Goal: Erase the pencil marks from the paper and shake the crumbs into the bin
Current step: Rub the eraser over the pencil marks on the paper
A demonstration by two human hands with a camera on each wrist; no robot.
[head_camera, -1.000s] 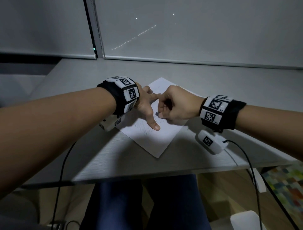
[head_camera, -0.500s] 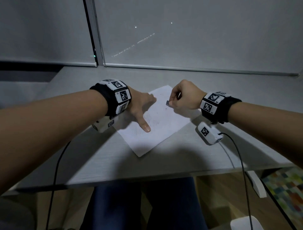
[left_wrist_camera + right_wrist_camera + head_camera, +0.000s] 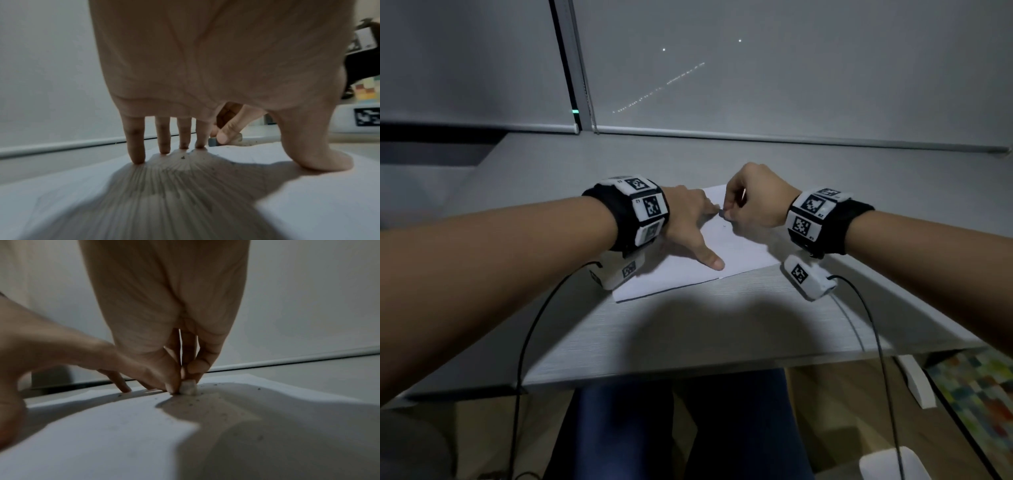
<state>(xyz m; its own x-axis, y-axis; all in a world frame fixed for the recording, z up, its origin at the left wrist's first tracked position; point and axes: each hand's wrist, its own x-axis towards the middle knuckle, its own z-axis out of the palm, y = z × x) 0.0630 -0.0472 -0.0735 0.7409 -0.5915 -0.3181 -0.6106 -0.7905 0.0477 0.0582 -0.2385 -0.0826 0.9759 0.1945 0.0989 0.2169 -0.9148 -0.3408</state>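
Observation:
A white sheet of paper (image 3: 736, 250) lies on the grey desk (image 3: 688, 325). My left hand (image 3: 688, 222) lies spread on the sheet, straight fingertips (image 3: 135, 155) and thumb pressing it flat. My right hand (image 3: 753, 202) pinches a small eraser (image 3: 722, 214) between thumb and fingers, its tip down on the paper's far part, just right of my left index finger. In the right wrist view the eraser (image 3: 188, 388) touches the paper (image 3: 102, 426), and dark crumbs (image 3: 193, 404) are scattered around it. The left wrist view shows the eraser (image 3: 213, 142) beyond my fingers and crumbs on the paper (image 3: 61, 186).
Lowered window blinds (image 3: 756, 68) close off the desk's far edge. Cables (image 3: 527, 342) hang from both wrist units over the desk's near edge. A white object (image 3: 890, 462) sits on the floor at lower right, beside a coloured mat (image 3: 976, 387). My legs (image 3: 671, 428) are under the desk.
My right hand with the eraser moved from the paper's middle toward its far part. The left hand stayed pressing the sheet. The head view shifted, so the paper appears turned.

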